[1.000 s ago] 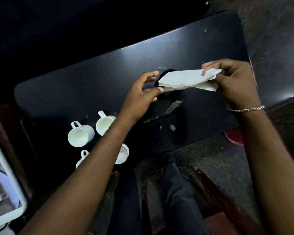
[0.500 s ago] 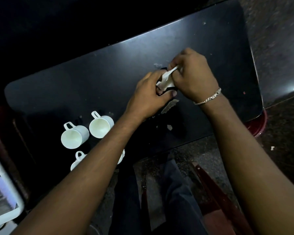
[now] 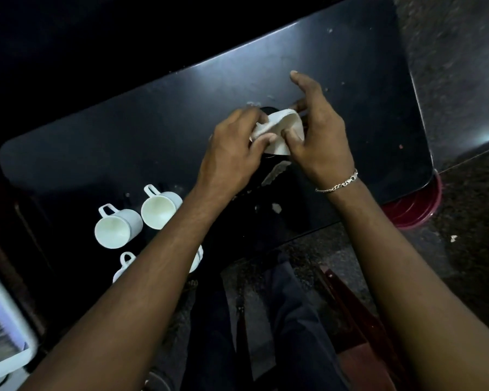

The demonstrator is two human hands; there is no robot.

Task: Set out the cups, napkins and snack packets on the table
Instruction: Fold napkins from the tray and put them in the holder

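A white napkin (image 3: 283,128) is folded small and held between both hands over the middle of the black table (image 3: 124,136). My left hand (image 3: 232,153) pinches its left side. My right hand (image 3: 319,134) grips its right side with the index finger raised. A dark round thing (image 3: 267,110) lies under the napkin, mostly hidden. Several white cups stand on the table's near left: one (image 3: 116,227) at far left, one (image 3: 160,208) beside it, and two more (image 3: 123,268) partly hidden under my left forearm.
A white tray (image 3: 9,348) with pale contents sits at the lower left edge. A red stool (image 3: 415,210) stands under the table's right corner. White scraps (image 3: 275,173) lie on the table below my hands. My legs and a red-brown chair edge (image 3: 359,320) are below.
One second ago the napkin was stretched wide between my hands. My hands then came together, and it is now folded into a small wad held by both.
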